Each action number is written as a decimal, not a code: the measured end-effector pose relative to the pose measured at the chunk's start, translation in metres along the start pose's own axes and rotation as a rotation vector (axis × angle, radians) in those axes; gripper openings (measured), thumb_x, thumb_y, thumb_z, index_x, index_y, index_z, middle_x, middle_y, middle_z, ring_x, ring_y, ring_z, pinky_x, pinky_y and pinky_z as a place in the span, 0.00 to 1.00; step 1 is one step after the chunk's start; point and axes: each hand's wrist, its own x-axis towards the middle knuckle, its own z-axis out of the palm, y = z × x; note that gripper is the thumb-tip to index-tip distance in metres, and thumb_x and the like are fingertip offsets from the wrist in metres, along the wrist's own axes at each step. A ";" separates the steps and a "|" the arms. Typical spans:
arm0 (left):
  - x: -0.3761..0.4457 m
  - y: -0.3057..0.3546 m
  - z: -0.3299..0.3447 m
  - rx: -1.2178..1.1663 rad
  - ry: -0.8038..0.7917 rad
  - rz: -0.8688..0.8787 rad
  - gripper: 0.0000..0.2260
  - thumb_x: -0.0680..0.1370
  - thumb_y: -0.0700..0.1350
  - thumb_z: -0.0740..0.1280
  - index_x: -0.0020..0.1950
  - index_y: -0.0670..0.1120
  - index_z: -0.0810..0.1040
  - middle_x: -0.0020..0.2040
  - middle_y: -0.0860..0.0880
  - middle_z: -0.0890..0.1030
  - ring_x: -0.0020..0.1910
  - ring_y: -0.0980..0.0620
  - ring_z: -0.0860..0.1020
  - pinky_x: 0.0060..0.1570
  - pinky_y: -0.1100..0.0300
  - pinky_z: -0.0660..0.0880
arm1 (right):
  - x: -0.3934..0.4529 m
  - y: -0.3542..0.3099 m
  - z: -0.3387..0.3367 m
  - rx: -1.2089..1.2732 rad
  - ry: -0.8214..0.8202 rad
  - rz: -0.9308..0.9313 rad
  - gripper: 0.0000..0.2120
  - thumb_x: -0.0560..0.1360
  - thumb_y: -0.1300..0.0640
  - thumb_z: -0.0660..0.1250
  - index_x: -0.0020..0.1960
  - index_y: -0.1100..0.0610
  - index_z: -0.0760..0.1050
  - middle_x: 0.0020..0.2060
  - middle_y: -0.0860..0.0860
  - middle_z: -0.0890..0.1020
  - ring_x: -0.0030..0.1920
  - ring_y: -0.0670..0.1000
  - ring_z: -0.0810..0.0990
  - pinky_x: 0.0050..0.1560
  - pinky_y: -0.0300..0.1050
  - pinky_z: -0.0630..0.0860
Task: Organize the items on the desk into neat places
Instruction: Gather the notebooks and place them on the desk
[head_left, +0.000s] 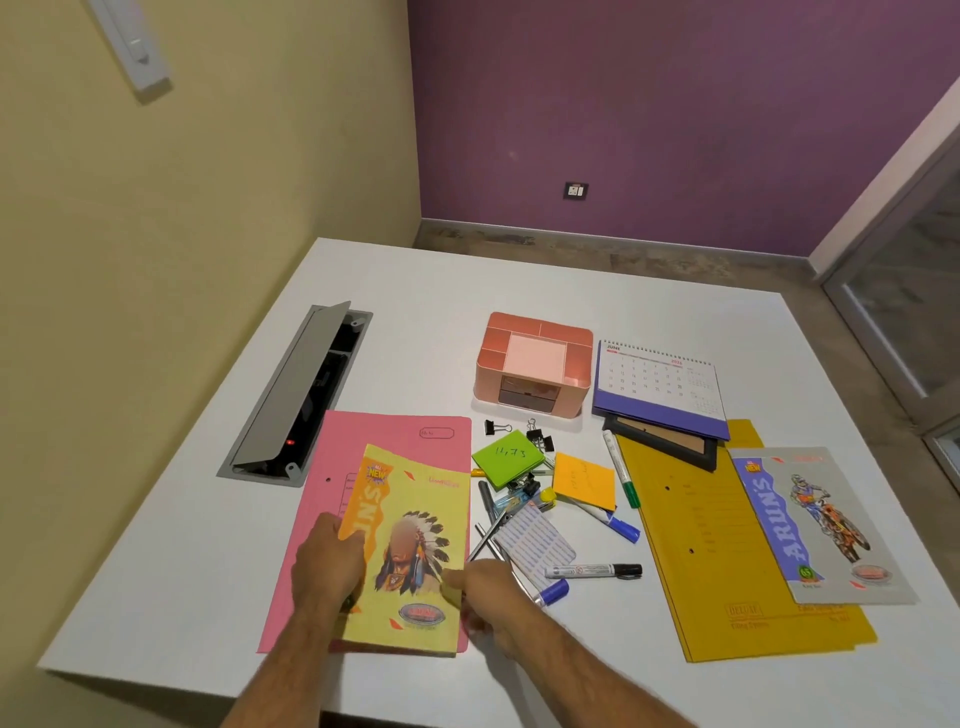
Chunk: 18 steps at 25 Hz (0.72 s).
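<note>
Both hands hold the yellow notebook (410, 551) on the pink folder (395, 431): left hand (328, 564) grips its left edge, right hand (480, 590) pinches its right edge. Step in hand appears to be squaring it. Next, likely the loose pens (592, 570), destined for the organizer (535, 364).

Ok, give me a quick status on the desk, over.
Both hands on yellow notebook: left hand flat on its left edge, right hand at its right edge. Notebook lies on pink folder. Loose markers and clips cluttered just right.
</note>
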 end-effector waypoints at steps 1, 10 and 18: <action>0.002 0.004 -0.005 -0.004 0.014 0.032 0.04 0.80 0.45 0.63 0.48 0.45 0.72 0.40 0.47 0.78 0.37 0.48 0.76 0.34 0.57 0.69 | -0.001 -0.001 0.001 0.008 -0.006 -0.002 0.02 0.76 0.65 0.67 0.48 0.64 0.77 0.39 0.57 0.83 0.25 0.44 0.81 0.23 0.33 0.73; 0.010 0.061 -0.009 -0.366 -0.084 0.108 0.04 0.79 0.43 0.66 0.46 0.51 0.74 0.45 0.40 0.81 0.41 0.36 0.81 0.36 0.48 0.78 | 0.017 -0.019 -0.020 0.132 0.113 -0.251 0.06 0.72 0.64 0.67 0.47 0.58 0.81 0.41 0.55 0.85 0.35 0.52 0.83 0.35 0.45 0.78; -0.029 0.143 0.075 -0.536 -0.325 0.183 0.05 0.81 0.45 0.63 0.49 0.55 0.71 0.50 0.41 0.82 0.43 0.38 0.84 0.35 0.39 0.81 | 0.026 -0.027 -0.159 0.056 0.605 -0.362 0.06 0.77 0.55 0.68 0.51 0.56 0.80 0.44 0.52 0.85 0.40 0.49 0.83 0.38 0.46 0.82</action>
